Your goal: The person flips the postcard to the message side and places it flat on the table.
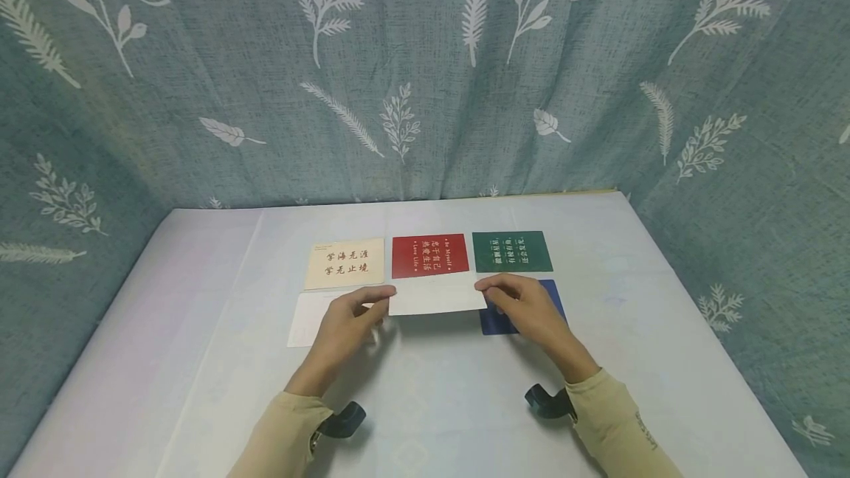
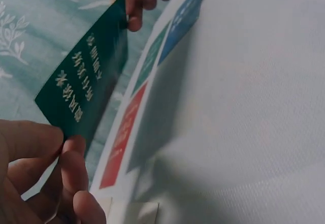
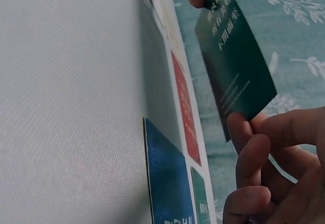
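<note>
Both hands hold a card (image 1: 437, 295) above the table by its two short ends. Its upper face is plain white in the head view, while its dark green underside (image 2: 84, 82) with pale Chinese characters shows in both wrist views. The left hand (image 1: 348, 319) pinches the left end between thumb and fingers. At the right end, the right hand (image 1: 531, 312) pinches a corner. Beneath the right hand lies a blue card (image 1: 498, 322), partly covered by it. A whitish card (image 1: 311, 319) lies partly behind the left hand. Just beyond the held card is a red card (image 1: 429, 253).
A cream card (image 1: 345, 262) with characters lies at the back left of the white table (image 1: 425, 397). A green card (image 1: 512, 251) lies at the back right. Behind the table hangs a blue-green leaf-patterned curtain (image 1: 259, 94).
</note>
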`<control>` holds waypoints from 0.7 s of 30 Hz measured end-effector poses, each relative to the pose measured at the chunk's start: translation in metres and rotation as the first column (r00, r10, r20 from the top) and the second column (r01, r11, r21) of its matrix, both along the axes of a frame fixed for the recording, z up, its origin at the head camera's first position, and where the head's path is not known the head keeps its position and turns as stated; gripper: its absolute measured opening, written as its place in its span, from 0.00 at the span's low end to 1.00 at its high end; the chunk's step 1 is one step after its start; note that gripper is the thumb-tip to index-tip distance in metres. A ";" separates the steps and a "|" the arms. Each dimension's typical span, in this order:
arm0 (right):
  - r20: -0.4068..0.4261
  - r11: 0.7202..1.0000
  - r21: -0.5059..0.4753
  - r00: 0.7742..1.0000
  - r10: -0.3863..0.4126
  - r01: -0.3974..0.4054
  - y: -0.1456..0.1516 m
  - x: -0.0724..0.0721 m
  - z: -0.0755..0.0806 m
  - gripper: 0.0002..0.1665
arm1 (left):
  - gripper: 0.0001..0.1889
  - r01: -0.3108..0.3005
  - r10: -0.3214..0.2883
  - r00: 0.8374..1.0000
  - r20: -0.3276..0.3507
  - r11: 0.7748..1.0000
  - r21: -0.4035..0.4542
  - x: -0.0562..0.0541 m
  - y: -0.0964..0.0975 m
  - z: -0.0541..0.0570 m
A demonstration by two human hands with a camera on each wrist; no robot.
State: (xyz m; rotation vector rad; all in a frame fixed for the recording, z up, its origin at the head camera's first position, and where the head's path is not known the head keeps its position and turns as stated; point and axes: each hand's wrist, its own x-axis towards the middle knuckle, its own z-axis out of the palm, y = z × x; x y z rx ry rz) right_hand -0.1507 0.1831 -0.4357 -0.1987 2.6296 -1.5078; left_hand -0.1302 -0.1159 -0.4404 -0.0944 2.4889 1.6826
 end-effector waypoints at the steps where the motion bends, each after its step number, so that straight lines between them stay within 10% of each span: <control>1: 0.000 1.000 0.000 1.000 -0.005 0.005 0.000 0.000 0.000 0.12 | 0.14 -0.002 0.002 1.000 -0.008 1.000 -0.007 0.000 0.000 0.001; 21: -0.071 0.996 -0.030 0.994 -0.088 0.086 -0.011 0.005 -0.001 0.18 | 0.12 -0.045 0.016 0.978 -0.209 0.990 -0.136 0.002 0.008 -0.001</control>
